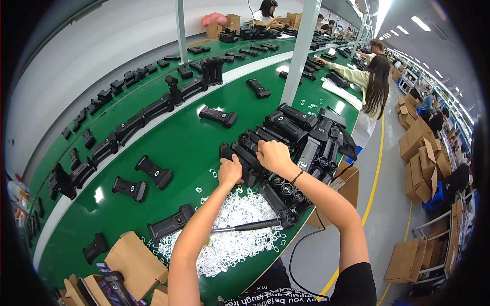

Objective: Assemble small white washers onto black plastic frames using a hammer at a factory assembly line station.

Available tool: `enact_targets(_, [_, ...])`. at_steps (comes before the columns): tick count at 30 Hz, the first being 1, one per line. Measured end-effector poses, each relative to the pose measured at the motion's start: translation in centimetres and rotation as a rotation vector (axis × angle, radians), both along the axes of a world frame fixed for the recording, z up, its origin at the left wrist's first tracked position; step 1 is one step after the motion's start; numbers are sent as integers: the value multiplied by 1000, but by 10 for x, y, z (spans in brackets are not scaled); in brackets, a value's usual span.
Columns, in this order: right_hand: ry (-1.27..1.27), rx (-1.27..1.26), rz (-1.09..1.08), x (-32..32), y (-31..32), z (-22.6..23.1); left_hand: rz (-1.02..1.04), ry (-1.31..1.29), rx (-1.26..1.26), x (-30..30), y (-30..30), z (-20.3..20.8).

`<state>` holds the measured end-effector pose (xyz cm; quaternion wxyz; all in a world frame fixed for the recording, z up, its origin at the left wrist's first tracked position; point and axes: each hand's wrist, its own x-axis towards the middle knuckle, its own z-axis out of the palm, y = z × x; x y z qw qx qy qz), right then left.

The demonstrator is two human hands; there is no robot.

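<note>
My left hand (230, 171) is closed round the near end of a black plastic handle-shaped housing (226, 151), at the left edge of a tight group of similar black housings (288, 122). To its right my right hand (275, 157) is curled over the same group, fingertips down among the housings. What those fingers grip is hidden. Just below the hands spreads a heap of small clear-and-white plastic pieces (245, 209). Across the heap lies a thin tool with a black handle (258, 224) and a metal shaft. Another black housing (171, 223) rests left of my left forearm.
Loose black housings (154, 171) are scattered over the green table (189, 137). More stand along a pale raised strip (107, 162). Open cardboard boxes (135, 262) sit at lower left. A grey post (301, 56) rises beyond the group. A person (375, 84) works farther along. A black cable (292, 255) hangs at right.
</note>
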<state>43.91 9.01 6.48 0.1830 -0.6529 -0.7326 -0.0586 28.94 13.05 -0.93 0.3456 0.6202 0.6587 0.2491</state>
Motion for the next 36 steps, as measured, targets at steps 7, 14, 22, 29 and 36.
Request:
enact_targets(7, [62,-15,32,-3,-11,16,-60,-35,38,-14,9,-17])
enact_targets(14, [28,-165,98,18,-44,19,-41,52,156,-6,7,25])
enact_targets(22, [-5,-94,247,6,-78,12,263,-450,601,18,33,-34])
enact_targets(29, [51,-114,247,0,-80,15,348,-554,604,32,24,-29])
enact_targets(36, [94,-113,474,-65,-89,28,151,-185,572,-41,26,-34])
